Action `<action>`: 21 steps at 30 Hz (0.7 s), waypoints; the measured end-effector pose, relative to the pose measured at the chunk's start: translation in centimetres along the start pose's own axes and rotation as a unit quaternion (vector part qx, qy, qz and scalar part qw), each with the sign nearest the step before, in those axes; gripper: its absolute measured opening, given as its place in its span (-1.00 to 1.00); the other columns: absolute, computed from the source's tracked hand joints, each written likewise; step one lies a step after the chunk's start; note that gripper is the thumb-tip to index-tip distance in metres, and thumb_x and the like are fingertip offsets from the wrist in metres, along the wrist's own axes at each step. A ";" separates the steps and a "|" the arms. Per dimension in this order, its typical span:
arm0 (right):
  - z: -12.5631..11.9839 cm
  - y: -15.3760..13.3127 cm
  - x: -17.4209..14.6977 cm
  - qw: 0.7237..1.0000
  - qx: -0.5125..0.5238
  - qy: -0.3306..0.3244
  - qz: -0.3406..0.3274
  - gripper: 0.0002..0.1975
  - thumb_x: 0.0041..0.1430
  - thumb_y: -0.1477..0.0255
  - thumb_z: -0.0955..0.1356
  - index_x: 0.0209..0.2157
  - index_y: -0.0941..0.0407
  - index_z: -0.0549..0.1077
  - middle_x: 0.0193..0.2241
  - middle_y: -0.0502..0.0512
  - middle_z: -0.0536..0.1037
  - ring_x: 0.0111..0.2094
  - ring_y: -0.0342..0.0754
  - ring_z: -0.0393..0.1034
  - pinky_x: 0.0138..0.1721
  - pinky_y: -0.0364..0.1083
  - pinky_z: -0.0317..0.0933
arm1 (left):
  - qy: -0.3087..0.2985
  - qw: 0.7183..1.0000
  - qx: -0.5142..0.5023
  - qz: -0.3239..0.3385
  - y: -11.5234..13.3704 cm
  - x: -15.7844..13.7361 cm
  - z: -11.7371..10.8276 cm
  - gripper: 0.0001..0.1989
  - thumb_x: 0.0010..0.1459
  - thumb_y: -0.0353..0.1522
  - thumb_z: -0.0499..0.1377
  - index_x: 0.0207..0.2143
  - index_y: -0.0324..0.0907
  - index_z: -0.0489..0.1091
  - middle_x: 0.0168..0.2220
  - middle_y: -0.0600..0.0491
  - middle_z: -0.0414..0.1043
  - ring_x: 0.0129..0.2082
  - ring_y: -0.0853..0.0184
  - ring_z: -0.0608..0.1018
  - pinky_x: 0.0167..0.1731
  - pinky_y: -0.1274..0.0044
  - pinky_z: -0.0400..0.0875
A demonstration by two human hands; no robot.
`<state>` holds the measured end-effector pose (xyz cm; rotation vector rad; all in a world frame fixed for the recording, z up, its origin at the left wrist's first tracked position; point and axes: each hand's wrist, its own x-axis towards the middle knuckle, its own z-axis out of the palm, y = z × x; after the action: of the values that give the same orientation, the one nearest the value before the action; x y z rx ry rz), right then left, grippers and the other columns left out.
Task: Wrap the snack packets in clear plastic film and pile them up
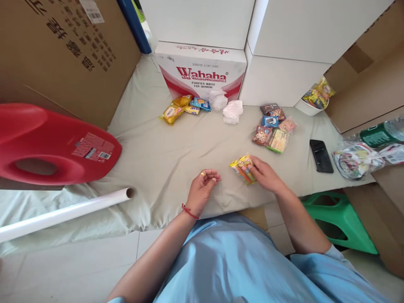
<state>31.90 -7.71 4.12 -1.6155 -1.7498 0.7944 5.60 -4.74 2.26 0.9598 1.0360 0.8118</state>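
My right hand [264, 173] is closed around some small yellow snack packets [243, 168], held above the cloth in front of me. The thumb lies over their right end. My left hand [202, 188], with a ring and a red bracelet, rests just left of the packets, apart from them. Its fingers are loosely bent with the thumb near them, and nothing shows in it. Beyond my right hand lies a group of snack packets [262, 134] in brown, blue, pink and green. Farther back on the left are yellow and blue snack packets [173, 112] beside crumpled white tissues [232, 111].
A Wahaha carton [205, 71] and white boxes [284, 80] line the back. At left are a red jug [63, 155], a cardboard box [72, 54] and a white tube [69, 212]. At right are a phone [321, 155], a bowl of packets [311, 107] and a green stool [347, 223].
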 end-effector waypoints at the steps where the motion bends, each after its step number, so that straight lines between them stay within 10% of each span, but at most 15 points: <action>1: -1.8 1.2 0.3 0.999 -0.041 -0.005 0.002 -0.56 0.42 0.13 0.20 0.10 0.10 0.44 0.05 0.26 0.57 0.06 0.16 0.46 0.14 0.13 0.30 | 0.013 1.000 0.011 0.001 0.0 -0.1 -0.4 -0.70 0.04 -0.26 0.31 -0.17 -0.17 0.45 -0.23 0.01 0.58 -0.21 0.28 0.61 -0.11 0.42 0.46; 8: -7.5 6.7 4.1 0.933 -0.334 -0.128 0.032 -0.63 0.35 0.47 0.22 0.11 0.21 0.46 0.02 0.38 0.58 -0.01 0.20 0.50 0.01 0.08 0.35 | 0.123 0.985 0.122 0.025 -0.6 -1.1 -4.2 -0.71 0.06 -0.16 0.24 -0.23 -0.14 0.43 -0.37 0.08 0.50 -0.36 0.31 0.53 -0.27 0.45 0.45; 17: -3.9 7.2 1.0 0.930 -0.333 0.131 -0.083 -0.65 0.41 0.39 0.25 0.08 0.11 0.57 0.14 0.30 0.51 0.15 0.21 0.37 0.19 0.18 0.29 | 0.278 0.862 0.393 0.161 -0.9 -5.6 -10.1 -0.76 0.32 -0.25 0.08 -0.16 -0.13 0.50 -0.19 0.01 0.53 -0.23 0.28 0.57 -0.13 0.42 0.46; 21: -2.2 7.8 -0.5 0.941 -0.290 0.125 -0.122 -0.60 0.43 0.37 0.26 0.22 0.12 0.46 0.18 0.33 0.48 0.22 0.18 0.34 0.27 0.22 0.24 | 0.240 0.795 0.488 0.269 -1.5 -6.6 -11.5 -0.70 0.37 -0.32 0.07 0.05 -0.18 0.48 0.07 -0.15 0.51 0.10 0.16 0.54 0.11 0.31 0.42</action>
<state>38.48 -7.65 -0.60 -1.7092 -2.0490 -0.0656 -7.17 -8.31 0.64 2.0751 1.7278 1.0172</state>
